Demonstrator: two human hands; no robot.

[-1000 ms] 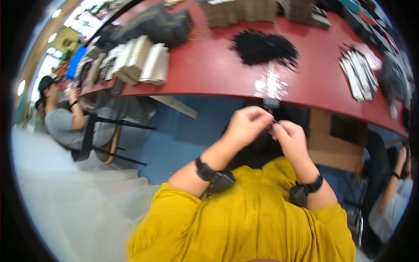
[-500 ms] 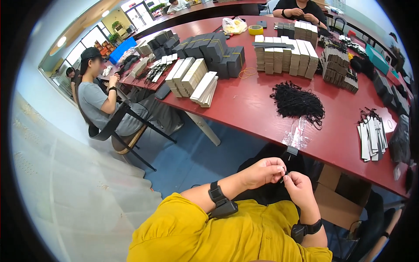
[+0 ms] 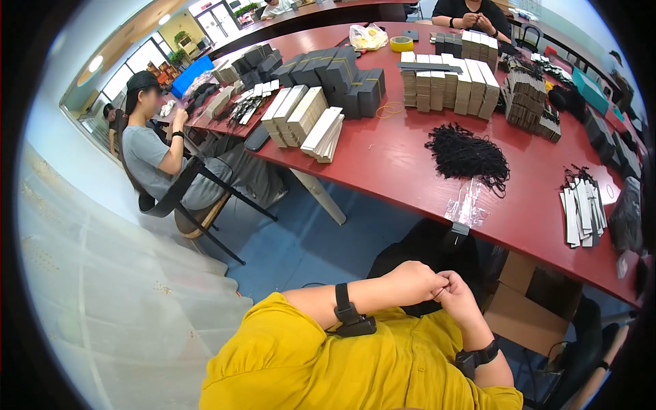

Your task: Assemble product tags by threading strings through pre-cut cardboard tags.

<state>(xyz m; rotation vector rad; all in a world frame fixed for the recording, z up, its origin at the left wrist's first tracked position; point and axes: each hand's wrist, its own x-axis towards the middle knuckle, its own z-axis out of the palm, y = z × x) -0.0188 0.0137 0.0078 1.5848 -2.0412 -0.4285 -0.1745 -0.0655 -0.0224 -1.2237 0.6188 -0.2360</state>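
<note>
My left hand and my right hand meet in front of my body, fingertips touching. Both are closed in a pinch on a thin black cord, of which only a short dark bit shows; the rest is hidden by the fingers. Beyond my hands, on the red table, lies a tangled heap of black cords. Clear plastic film lies at the table's edge in front of it. To the right is a bunch of white and grey card tags with black cords.
Stacks of white card strips, dark grey card blocks and more bundled strips stand farther back. Yellow tape lies behind them. An open cardboard box is under the table at right. A person sits at left.
My hands have come closer together and sunk slightly toward my body. The left hand has turned so that its back faces up. Things on the table have stayed put.
</note>
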